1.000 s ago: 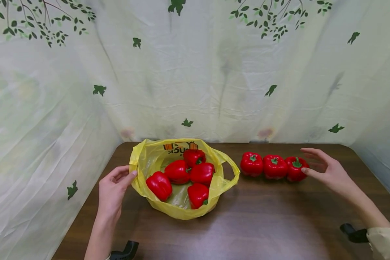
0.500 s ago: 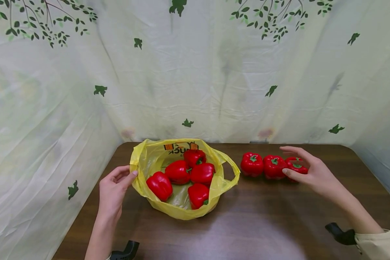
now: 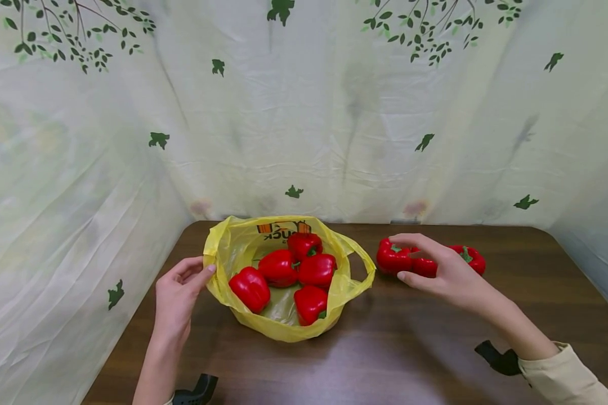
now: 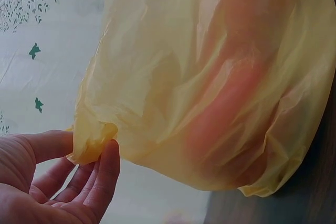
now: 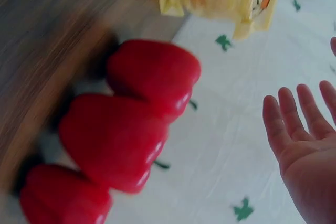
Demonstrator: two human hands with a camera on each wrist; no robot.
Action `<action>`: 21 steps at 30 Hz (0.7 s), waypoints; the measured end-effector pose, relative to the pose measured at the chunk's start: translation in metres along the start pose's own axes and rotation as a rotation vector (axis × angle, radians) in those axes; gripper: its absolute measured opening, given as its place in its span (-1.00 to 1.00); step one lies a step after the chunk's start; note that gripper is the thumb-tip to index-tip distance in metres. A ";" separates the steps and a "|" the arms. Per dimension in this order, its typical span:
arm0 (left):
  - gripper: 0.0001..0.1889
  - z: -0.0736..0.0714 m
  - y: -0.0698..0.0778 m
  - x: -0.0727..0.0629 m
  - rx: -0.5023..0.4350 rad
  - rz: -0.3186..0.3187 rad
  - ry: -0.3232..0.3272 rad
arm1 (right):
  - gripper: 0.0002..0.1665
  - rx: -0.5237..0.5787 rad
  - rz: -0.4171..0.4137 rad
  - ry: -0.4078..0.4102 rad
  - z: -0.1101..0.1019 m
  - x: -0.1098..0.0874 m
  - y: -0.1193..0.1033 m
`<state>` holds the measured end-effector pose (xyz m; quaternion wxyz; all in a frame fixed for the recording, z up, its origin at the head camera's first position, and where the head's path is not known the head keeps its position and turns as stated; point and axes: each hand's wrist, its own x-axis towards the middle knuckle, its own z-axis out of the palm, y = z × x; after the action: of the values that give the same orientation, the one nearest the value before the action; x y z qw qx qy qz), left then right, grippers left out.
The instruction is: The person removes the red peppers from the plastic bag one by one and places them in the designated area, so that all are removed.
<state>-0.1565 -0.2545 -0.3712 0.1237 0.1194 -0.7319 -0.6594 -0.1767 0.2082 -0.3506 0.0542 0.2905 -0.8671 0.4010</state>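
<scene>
A yellow plastic bag (image 3: 263, 327) stands open on the table, with several red bell peppers (image 3: 249, 289) inside. My left hand (image 3: 176, 292) pinches the bag's left rim between thumb and fingers, as the left wrist view shows at the bag's edge (image 4: 89, 140). To the right of the bag, three more red bell peppers sit in a row: a left one (image 3: 392, 256), a middle one (image 5: 113, 142) and a right one (image 3: 473, 260). My right hand (image 3: 451, 275) hovers over this row, fingers spread and holding nothing. It partly hides the middle pepper in the head view.
The brown wooden table (image 3: 385, 360) reaches back to a pale curtain (image 3: 334, 112) printed with green leaves. A loop handle (image 3: 362, 275) of the bag sticks out toward the row of peppers. Dark wrist mounts (image 3: 496, 358) sit on both forearms.
My right hand has moved left along the row, from the rightmost pepper to near the leftmost one. The left hand keeps its pinch on the bag, and the peppers stay where they were.
</scene>
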 end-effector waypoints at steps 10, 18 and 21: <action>-0.61 0.002 0.000 0.001 0.015 0.006 -0.017 | -0.32 0.097 -0.081 -0.029 0.031 0.021 -0.017; -0.61 0.003 -0.001 0.001 0.026 -0.004 -0.011 | -0.35 0.205 -0.108 -0.051 0.058 0.040 -0.028; -0.61 0.004 -0.002 0.001 0.027 -0.001 -0.016 | -0.36 0.238 -0.131 -0.079 0.069 0.048 -0.031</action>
<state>-0.1588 -0.2513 -0.3732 0.1158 0.1162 -0.7416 -0.6505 -0.1899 0.1204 -0.3608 0.0114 0.3663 -0.7941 0.4849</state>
